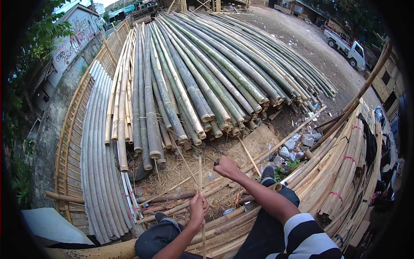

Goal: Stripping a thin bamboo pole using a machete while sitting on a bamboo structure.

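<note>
At far left, a bamboo fence [64,159], with a grey corrugated sheet [97,159] just beside. Next, a big pile of bamboo poles [194,82], spread like a fan, with cut ends facing straw-littered ground [170,175]. Nearer, left hand [198,211] wrapped tightly round a thin bamboo strip [200,177], nearly upright between the legs [282,200], top end free, lower end running out of view. Slightly right and farther forward, right hand [227,167] clenched on a dark-handled tool [216,162], seemingly a knife, angled toward the strip's top; too thin to tell whether touching. Could skid down the strip into the left hand, from too hard a push or a badly tilted edge. Could also bend or twist the strip, for lack of support above the grip, or drive splinters into bare hands. Farther right, a long loose pole [282,140] near the right shoe [268,173], possibly apt to roll if kicked and upset balance; then grey stones [307,140] and split bamboo [340,164].
</note>
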Available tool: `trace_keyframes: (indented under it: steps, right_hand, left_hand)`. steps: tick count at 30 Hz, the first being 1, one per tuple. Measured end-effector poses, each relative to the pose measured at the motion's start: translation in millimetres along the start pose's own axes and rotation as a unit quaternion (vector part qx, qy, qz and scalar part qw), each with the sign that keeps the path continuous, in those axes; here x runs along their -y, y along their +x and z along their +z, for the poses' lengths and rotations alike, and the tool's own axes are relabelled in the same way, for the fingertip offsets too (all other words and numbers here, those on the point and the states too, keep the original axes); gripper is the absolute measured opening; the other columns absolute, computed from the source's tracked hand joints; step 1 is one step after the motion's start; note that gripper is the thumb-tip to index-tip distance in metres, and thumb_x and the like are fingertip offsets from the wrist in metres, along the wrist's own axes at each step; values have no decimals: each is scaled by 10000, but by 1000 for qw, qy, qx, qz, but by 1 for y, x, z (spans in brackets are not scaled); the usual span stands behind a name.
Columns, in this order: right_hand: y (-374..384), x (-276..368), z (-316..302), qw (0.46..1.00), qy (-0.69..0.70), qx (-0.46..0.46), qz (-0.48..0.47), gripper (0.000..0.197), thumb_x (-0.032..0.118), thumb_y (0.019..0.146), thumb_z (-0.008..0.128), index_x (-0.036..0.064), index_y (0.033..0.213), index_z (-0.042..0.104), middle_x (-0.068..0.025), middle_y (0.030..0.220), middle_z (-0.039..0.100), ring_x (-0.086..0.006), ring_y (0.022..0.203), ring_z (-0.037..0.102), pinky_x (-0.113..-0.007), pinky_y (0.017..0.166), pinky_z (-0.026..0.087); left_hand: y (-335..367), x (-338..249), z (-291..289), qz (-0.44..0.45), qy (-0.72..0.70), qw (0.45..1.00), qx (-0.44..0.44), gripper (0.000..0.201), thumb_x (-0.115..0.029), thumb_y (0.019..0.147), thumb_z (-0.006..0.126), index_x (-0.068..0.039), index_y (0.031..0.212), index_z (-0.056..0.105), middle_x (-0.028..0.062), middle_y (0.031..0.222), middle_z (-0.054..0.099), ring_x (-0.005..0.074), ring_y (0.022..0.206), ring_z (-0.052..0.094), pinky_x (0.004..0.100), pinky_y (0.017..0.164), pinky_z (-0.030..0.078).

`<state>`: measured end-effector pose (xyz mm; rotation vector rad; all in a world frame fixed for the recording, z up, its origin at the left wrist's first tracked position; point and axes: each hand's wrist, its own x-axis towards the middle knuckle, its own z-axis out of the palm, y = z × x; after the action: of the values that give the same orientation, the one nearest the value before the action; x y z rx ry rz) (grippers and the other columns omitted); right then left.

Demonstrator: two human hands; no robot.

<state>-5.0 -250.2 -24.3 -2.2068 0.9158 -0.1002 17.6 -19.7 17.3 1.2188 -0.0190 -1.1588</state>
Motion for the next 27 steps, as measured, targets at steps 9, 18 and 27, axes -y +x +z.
trace_keyframes:
  steps: [9,18,27]
  right_hand:
    - [8,-47,-50,944,278,-49,173,169,100,638,626,-31,576,538,-72,507,520,-161,403,485,-324,392,373]
    - [-28,40,6,993,36,96,-55,253,189,638,655,-35,652,539,-100,545,495,-181,534,515,-351,530,412]
    - [12,-51,-18,949,231,-45,211,145,52,641,602,11,537,510,-55,478,461,-153,380,459,-300,363,337]
  left_hand:
    - [33,-26,-13,-33,-95,993,62,317,-350,989,453,-131,772,380,-59,531,242,43,395,219,199,348,181]
    - [31,-21,-9,10,-65,998,24,294,-309,1008,412,-112,789,406,-58,542,297,39,407,261,212,358,202]
    - [8,-7,-27,-55,-129,988,70,316,-332,1019,372,-110,796,389,-53,541,261,48,407,234,212,344,177]
